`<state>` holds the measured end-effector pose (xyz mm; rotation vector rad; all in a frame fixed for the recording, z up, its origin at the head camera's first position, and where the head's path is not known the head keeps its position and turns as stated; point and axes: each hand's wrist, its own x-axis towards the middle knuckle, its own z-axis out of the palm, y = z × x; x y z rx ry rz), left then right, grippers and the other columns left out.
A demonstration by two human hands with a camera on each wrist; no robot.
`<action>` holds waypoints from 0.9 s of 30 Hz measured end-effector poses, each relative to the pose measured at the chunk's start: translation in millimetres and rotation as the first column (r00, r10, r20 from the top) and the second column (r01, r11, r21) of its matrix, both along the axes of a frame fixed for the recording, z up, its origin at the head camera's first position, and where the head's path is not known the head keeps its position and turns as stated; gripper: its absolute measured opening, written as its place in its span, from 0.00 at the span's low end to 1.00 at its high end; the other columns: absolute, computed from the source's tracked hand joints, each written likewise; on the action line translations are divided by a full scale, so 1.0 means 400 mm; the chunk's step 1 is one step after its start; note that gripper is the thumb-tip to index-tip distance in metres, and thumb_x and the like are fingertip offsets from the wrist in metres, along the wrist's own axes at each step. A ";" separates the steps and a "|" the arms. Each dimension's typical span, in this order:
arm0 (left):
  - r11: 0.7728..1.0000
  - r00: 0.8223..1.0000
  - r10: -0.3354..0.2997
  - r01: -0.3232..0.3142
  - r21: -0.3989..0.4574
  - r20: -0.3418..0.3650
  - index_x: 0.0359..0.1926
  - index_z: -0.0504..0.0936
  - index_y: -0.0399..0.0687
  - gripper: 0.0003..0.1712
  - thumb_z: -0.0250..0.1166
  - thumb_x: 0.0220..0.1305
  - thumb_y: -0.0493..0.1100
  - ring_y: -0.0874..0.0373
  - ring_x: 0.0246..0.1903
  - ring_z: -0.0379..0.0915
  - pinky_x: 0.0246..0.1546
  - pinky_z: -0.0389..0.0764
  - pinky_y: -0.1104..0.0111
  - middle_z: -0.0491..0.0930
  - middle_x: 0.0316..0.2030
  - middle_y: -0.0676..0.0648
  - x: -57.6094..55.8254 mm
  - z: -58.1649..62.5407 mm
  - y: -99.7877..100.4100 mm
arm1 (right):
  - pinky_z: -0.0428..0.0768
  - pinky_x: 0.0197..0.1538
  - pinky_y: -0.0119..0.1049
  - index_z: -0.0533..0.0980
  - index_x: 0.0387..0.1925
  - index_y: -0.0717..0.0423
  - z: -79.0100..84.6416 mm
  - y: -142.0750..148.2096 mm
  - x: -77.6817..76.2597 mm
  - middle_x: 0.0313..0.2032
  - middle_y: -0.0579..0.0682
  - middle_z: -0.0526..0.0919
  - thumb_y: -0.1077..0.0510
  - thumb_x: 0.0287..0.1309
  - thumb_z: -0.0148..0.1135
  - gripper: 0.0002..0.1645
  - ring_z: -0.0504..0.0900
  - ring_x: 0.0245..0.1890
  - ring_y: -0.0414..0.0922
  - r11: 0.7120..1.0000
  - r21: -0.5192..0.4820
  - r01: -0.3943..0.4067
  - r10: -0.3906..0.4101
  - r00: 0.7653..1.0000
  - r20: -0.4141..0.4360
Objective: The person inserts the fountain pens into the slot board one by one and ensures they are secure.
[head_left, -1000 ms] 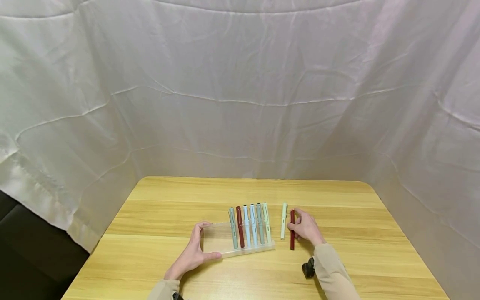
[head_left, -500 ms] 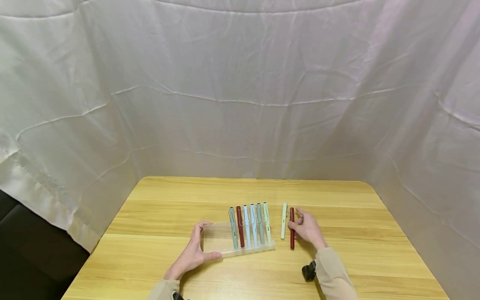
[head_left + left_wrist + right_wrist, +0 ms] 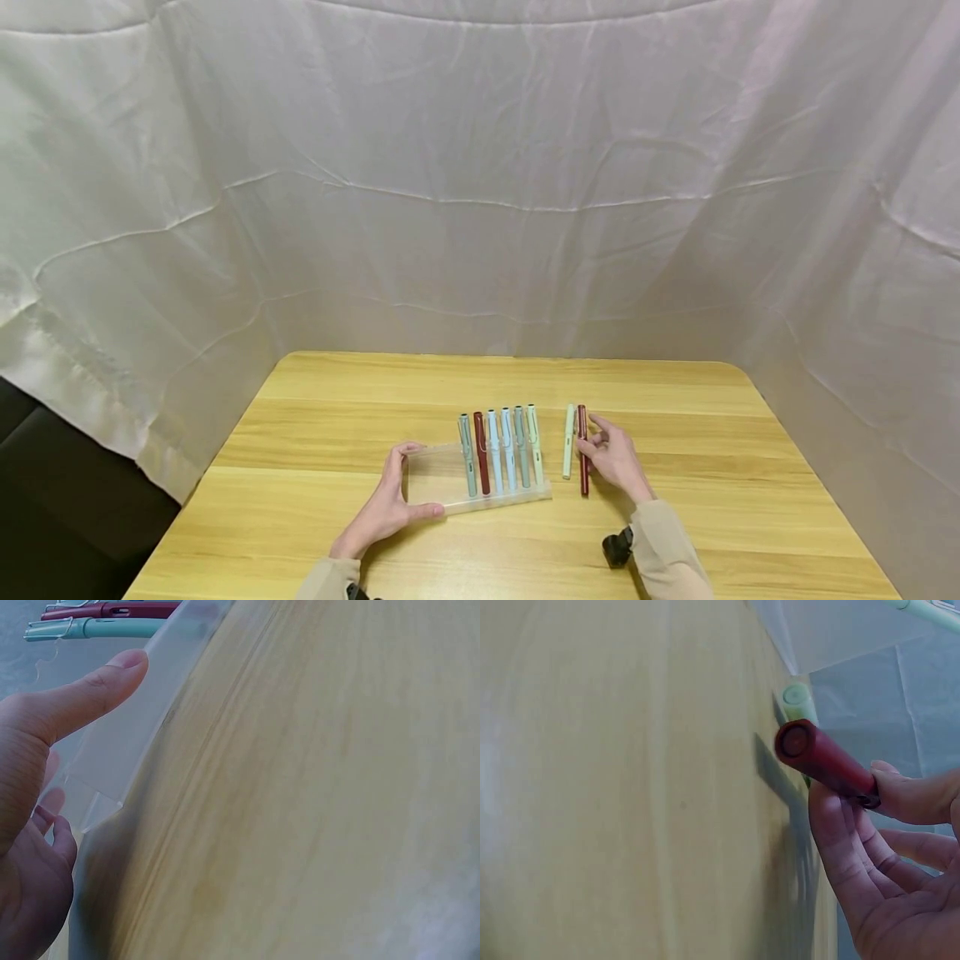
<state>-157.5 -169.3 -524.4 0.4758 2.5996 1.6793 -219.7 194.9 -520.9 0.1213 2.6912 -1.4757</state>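
My left hand (image 3: 390, 504) grips the left end of a clear plastic pen stand (image 3: 435, 475), thumb along its front edge and fingers behind. In the left wrist view the thumb lies over the clear stand (image 3: 127, 742). Several capped pens lie side by side on its right part: a teal pen (image 3: 467, 456), a dark red one, light blue, grey-green and pale green ones. My right hand (image 3: 617, 456) pinches another dark red pen (image 3: 582, 450) between thumb and fingers. In the right wrist view this red pen (image 3: 829, 761) is tilted, with one end off the table.
A pale green pen (image 3: 568, 442) lies on the wooden table (image 3: 675, 417), between the stand and the held red pen. Pale curtains (image 3: 480, 250) hang behind and at both sides. A dark object (image 3: 60, 500) stands beyond the table's left edge.
The dark red pen in my right hand has moved slightly away from me, its far end now level with the pale green pen's. My left hand and the stand have stayed put.
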 end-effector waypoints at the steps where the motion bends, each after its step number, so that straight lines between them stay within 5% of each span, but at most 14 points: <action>1: 1.000 1.000 0.000 0.000 0.000 0.000 0.60 0.53 0.45 0.55 0.77 0.32 0.44 0.48 0.65 0.46 0.68 0.44 0.48 0.54 0.60 0.45 0.000 0.000 0.000 | 0.78 0.22 0.34 0.56 0.64 0.58 0.001 0.000 0.001 0.36 0.56 0.77 0.57 0.53 0.59 0.38 0.77 0.24 0.42 1.000 -0.019 0.000 0.000 1.000 0.005; 8: 1.000 1.000 0.000 0.000 -0.002 -0.005 0.60 0.53 0.44 0.55 0.77 0.32 0.45 0.48 0.64 0.46 0.68 0.44 0.49 0.54 0.60 0.45 0.000 0.000 0.000 | 0.78 0.21 0.37 0.62 0.60 0.56 0.005 0.000 0.010 0.35 0.57 0.76 0.59 0.54 0.58 0.31 0.79 0.22 0.47 0.996 -0.088 -0.008 0.008 1.000 0.001; 14: 1.000 1.000 0.003 -0.003 0.001 -0.009 0.60 0.53 0.44 0.55 0.77 0.31 0.44 0.49 0.64 0.47 0.68 0.44 0.49 0.54 0.60 0.45 0.000 0.000 0.000 | 0.81 0.24 0.40 0.66 0.54 0.62 0.015 -0.001 0.026 0.35 0.57 0.74 0.60 0.54 0.58 0.25 0.80 0.21 0.47 0.991 -0.126 -0.047 0.035 0.995 -0.097; 20: 1.000 1.000 0.003 -0.003 0.003 -0.006 0.60 0.53 0.44 0.55 0.77 0.31 0.44 0.50 0.64 0.47 0.68 0.44 0.52 0.54 0.60 0.45 0.000 0.000 0.000 | 0.83 0.29 0.44 0.64 0.55 0.59 0.034 -0.010 0.036 0.42 0.62 0.74 0.60 0.54 0.58 0.26 0.82 0.27 0.48 0.971 -0.228 -0.068 0.050 0.995 -0.083; 27: 1.000 1.000 0.009 -0.009 0.002 -0.018 0.60 0.54 0.44 0.55 0.77 0.31 0.44 0.51 0.64 0.47 0.68 0.45 0.54 0.55 0.60 0.46 0.000 -0.002 0.001 | 0.81 0.29 0.53 0.63 0.56 0.60 0.035 -0.020 0.039 0.37 0.57 0.76 0.60 0.54 0.59 0.28 0.83 0.27 0.50 0.953 -0.286 -0.103 0.055 0.984 -0.170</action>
